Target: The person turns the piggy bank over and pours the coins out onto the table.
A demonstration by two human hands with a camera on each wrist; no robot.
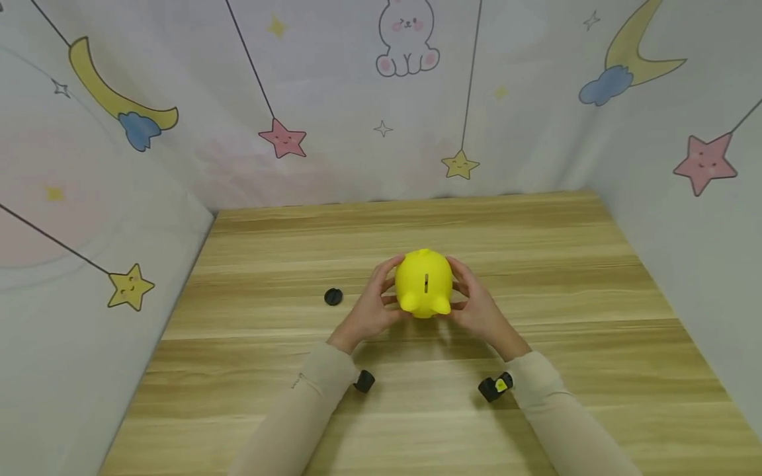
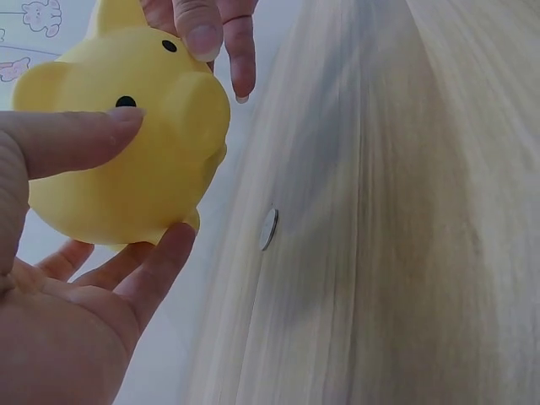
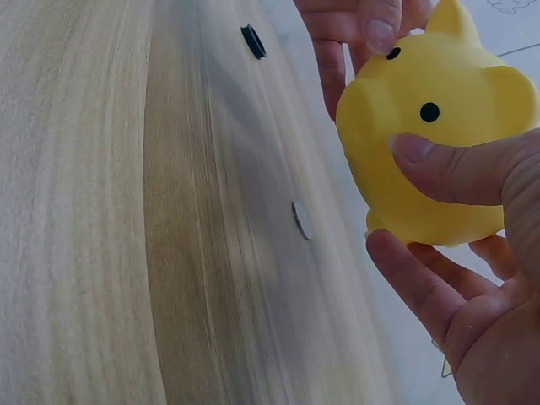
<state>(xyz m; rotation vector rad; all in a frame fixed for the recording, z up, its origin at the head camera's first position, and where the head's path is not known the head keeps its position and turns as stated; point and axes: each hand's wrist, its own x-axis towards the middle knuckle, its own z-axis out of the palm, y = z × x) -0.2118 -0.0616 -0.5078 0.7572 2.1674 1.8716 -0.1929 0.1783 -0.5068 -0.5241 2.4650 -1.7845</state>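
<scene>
A yellow piggy bank [image 1: 424,281] is held between both hands above the wooden table, its coin slot facing up in the head view. My left hand [image 1: 372,309] grips one side, with its thumb near a black eye and its fingers under the body in the left wrist view. On the other side my right hand [image 1: 481,311] grips it the same way. A silver coin [image 2: 269,229] lies on the table below, hidden in the head view; the right wrist view shows the coin [image 3: 302,220] too. To the left rests a round black plug [image 1: 333,297].
The wood-grain table [image 1: 268,410] reaches back to a pale cloth wall [image 1: 357,165] printed with stars and moons. Similar cloth stands along the left and right sides. A small black camera [image 1: 364,381] sits by the left cuff, another camera [image 1: 495,387] by the right.
</scene>
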